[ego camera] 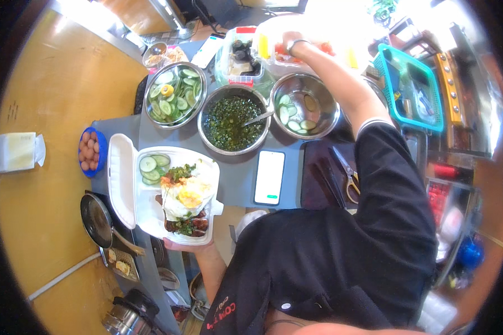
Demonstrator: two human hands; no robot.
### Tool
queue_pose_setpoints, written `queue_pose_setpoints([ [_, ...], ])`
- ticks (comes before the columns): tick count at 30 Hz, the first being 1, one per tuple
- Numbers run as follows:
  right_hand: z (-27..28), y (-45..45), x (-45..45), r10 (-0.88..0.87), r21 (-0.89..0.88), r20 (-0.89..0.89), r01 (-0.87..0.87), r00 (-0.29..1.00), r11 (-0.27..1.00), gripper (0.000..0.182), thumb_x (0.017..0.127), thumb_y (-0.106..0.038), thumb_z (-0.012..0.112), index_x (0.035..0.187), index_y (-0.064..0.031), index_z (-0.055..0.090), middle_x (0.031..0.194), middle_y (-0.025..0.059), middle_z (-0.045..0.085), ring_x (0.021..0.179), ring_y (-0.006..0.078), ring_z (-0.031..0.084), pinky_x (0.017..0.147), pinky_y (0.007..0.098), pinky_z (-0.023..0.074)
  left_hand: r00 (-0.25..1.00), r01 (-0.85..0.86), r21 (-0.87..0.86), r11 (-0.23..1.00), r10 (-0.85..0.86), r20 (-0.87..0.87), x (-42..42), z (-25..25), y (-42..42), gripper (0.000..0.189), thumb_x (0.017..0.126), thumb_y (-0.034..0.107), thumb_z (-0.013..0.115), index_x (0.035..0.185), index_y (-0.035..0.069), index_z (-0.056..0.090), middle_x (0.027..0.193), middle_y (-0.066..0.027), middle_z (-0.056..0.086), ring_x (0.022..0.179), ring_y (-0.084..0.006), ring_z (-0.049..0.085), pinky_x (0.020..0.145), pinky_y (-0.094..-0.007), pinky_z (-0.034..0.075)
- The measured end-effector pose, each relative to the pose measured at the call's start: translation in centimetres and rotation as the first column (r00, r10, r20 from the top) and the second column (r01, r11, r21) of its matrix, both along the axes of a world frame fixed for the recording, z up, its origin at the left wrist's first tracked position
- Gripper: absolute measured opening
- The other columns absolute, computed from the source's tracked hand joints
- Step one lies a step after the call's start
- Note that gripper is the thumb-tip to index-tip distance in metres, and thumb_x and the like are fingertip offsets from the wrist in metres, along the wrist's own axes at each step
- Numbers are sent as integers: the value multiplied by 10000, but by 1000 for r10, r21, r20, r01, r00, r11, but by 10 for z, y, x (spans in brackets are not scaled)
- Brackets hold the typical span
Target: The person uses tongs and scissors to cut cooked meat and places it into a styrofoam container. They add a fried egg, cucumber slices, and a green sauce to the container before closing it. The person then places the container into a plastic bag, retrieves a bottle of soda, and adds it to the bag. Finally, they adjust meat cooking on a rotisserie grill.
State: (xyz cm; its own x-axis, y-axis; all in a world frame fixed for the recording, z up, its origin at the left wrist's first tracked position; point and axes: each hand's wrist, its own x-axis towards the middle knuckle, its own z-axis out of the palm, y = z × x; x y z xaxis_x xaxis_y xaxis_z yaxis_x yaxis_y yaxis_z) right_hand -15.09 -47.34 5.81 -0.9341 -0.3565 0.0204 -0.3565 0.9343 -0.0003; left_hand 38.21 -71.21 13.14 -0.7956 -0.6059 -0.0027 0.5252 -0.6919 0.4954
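My left hand [193,247] supports a white foam takeaway box [147,213] from below, its lid folded back to the left. Inside lie cucumber slices [154,167], a fried egg [188,194] and browned meat [196,226] topped with chopped green herbs. What is under the egg is mostly hidden. My right hand [291,38] reaches far forward over a clear plastic container [272,63] of red tomato pieces [325,48]. Glare washes out its fingers, so whether they hold anything is unclear. A metal bowl with a few cucumber slices [293,113] stands below my right forearm.
A bowl of green herb sauce [230,121] with a spoon and a bowl of cucumber slices [176,96] stand ahead. A phone [269,178] lies near me, with scissors [347,171] to its right. Eggs [89,153] and a frying pan [96,220] are left.
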Motion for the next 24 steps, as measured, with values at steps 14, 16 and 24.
queue_pose_setpoints([
  [14,32,9,30,610,435,-65,-528,790,729,348,738,-224,676,1058,-98,623,914,93,666,927,260,624,845,373,477,987,-3,-34,999,8,163,-14,33,37,967,721,680,443,1463,99,223,1484,-138,264,1331,-356,315,1061,-505,321],
  [16,38,10,25,551,411,-49,-486,833,771,376,747,-217,677,1091,-96,585,917,97,653,947,268,608,853,390,461,990,27,33,999,-31,135,-16,29,38,1012,690,691,482,1468,103,210,1482,-140,268,1322,-377,317,1051,-538,320],
  [24,181,-16,152,578,-526,-223,-596,785,607,331,765,-233,690,1050,-93,595,939,92,653,870,185,613,784,329,478,971,161,2,987,-159,176,-29,43,45,890,779,638,351,1400,1,318,1432,-177,353,1295,-348,369,1058,-454,323],
])
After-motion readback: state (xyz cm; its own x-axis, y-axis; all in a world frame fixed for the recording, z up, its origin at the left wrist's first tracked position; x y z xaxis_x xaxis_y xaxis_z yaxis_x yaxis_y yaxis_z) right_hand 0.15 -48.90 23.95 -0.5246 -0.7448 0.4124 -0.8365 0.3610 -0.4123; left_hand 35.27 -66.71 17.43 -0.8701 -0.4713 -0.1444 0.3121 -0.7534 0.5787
